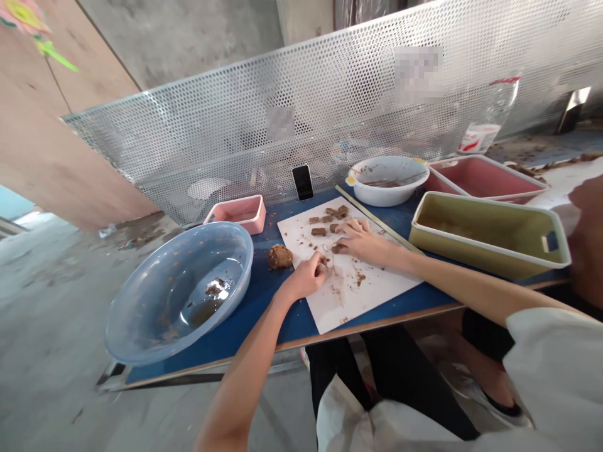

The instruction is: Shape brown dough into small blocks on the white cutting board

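Observation:
My left hand [307,277] is curled closed at the left side of a white board [377,290], with a bit of brown clay-like material [321,269] showing between its fingers. Over the board's middle, my right hand [360,242] reaches in with its fingers spread and low. Its fingertips touch or nearly touch small brown pieces [337,248]. Several short brown blocks [319,231] lie just beyond my hands, with crumbs scattered around. A rough brown lump [279,257] rests on the blue table, left of the board.
A large blue basin [141,301] with murky liquid stands left. Behind are a pink box [257,216], a phone [303,182] and a white basin [386,196]. A green bin [485,248], a red bin [499,179] and a thin strip [377,220] lie right. Perforated metal [211,125] borders the back.

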A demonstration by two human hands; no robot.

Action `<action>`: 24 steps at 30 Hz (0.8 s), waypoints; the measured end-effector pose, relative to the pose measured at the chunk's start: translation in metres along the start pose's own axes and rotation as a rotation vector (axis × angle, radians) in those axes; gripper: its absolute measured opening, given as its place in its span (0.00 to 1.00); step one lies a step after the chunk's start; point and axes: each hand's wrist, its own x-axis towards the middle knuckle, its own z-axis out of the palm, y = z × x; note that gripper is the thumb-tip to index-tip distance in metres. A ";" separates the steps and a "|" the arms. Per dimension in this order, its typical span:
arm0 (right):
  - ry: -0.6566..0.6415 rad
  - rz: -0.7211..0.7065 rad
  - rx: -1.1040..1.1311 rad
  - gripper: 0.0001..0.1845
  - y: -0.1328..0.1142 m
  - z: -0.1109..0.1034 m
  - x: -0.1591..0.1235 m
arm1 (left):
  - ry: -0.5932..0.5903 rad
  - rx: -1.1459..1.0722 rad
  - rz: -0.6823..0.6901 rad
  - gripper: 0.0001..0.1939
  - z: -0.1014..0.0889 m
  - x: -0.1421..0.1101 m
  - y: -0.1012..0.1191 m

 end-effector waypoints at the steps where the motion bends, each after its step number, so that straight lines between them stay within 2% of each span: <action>1: 0.005 0.017 0.030 0.19 0.001 0.000 0.001 | 0.004 0.001 0.002 0.14 0.000 0.000 0.000; 6: 0.043 0.114 0.189 0.19 0.014 -0.002 -0.001 | 0.036 -0.023 0.021 0.13 0.001 -0.004 -0.001; 9: 0.054 0.111 0.215 0.20 0.023 -0.006 -0.010 | 0.169 -0.047 0.054 0.09 0.001 0.000 -0.001; 12: 0.046 0.065 0.190 0.20 0.025 -0.010 -0.019 | 0.305 -0.008 0.073 0.08 -0.001 0.013 0.002; 16: 0.028 -0.071 0.166 0.23 0.018 -0.012 -0.025 | 0.331 0.094 0.091 0.10 -0.003 0.042 0.004; 19: 0.023 -0.090 0.140 0.23 0.014 -0.012 -0.025 | 0.361 0.154 0.103 0.12 0.000 0.059 -0.001; 24: 0.002 -0.084 0.146 0.22 0.008 -0.017 -0.023 | 0.507 0.152 0.176 0.12 0.005 0.059 -0.016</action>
